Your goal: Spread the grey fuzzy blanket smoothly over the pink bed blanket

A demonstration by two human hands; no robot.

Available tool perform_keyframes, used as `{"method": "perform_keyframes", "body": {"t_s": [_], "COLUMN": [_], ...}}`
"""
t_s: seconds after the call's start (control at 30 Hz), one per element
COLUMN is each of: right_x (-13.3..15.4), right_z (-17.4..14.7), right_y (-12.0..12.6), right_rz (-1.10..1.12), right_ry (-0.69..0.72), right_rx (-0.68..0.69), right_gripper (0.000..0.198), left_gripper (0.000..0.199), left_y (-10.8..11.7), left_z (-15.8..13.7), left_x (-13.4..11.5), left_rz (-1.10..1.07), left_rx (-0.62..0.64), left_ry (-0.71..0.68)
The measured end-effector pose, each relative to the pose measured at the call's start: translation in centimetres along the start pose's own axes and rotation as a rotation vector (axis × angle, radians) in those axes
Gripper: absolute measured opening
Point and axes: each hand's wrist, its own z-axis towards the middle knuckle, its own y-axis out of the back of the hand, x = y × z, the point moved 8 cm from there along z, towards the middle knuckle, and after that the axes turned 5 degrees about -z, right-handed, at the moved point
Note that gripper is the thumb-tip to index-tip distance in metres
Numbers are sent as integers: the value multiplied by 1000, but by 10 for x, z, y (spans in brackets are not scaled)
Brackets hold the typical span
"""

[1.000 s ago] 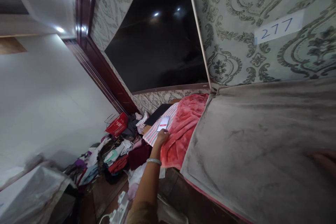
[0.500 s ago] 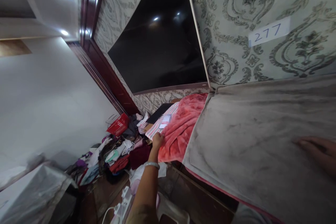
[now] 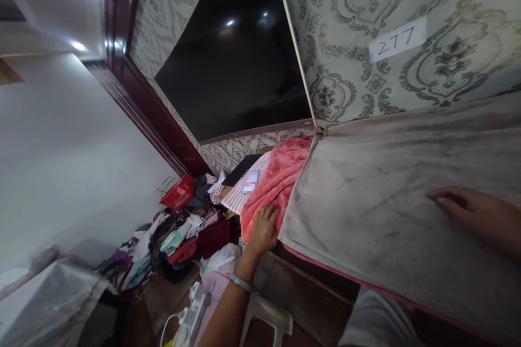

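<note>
My left hand (image 3: 264, 229), with a bangle on its wrist, rests with fingers apart on the near edge of a pink fleece blanket (image 3: 273, 184). It holds nothing. A little beyond it a phone (image 3: 249, 182) lies on a striped cloth (image 3: 240, 197). My right hand (image 3: 468, 209) lies flat, fingers stretched, on a grey soiled cloth (image 3: 391, 211) that covers the raised surface to the right of the blanket.
A big dark screen (image 3: 240, 65) leans on the patterned wall, which carries a paper label reading 277 (image 3: 396, 39). A heap of clothes (image 3: 179, 233) and a red basket (image 3: 178, 192) lie on the floor. Nearer stand a white plastic stool (image 3: 268, 312) and a power strip (image 3: 185, 317).
My left hand let go of the phone on the striped cloth and drew back to the pink blanket's edge. My right hand slid further in over the grey cloth.
</note>
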Motion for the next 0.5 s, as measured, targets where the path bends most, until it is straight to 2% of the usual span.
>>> {"method": "perform_keyframes", "body": {"t_s": [0.1, 0.2, 0.3, 0.4, 0.43, 0.5], "right_x": [35, 75, 101, 118, 123, 132], "right_z": [-23, -71, -119, -142, -143, -141], "right_y": [5, 6, -4, -5, -2, 5], "right_rz": [7, -100, -199, -227, -228, -224], "right_ry": [161, 415, 578, 582, 552, 480], "right_rx": [-3, -55, -36, 19, 49, 130], "right_gripper": [50, 49, 56, 77, 77, 74], "left_gripper": [80, 76, 69, 47, 40, 38], "left_y": [-6, -7, -9, -2, 2, 7], "left_z": [-5, -4, 7, 18, 20, 19], "left_x": [-5, -8, -9, -4, -1, 6], "left_rz": [-16, -30, -61, -147, -181, -210], "left_rx": [17, -12, -68, -227, -283, -348], "left_ry": [-21, -82, -119, -102, -103, -158]}}
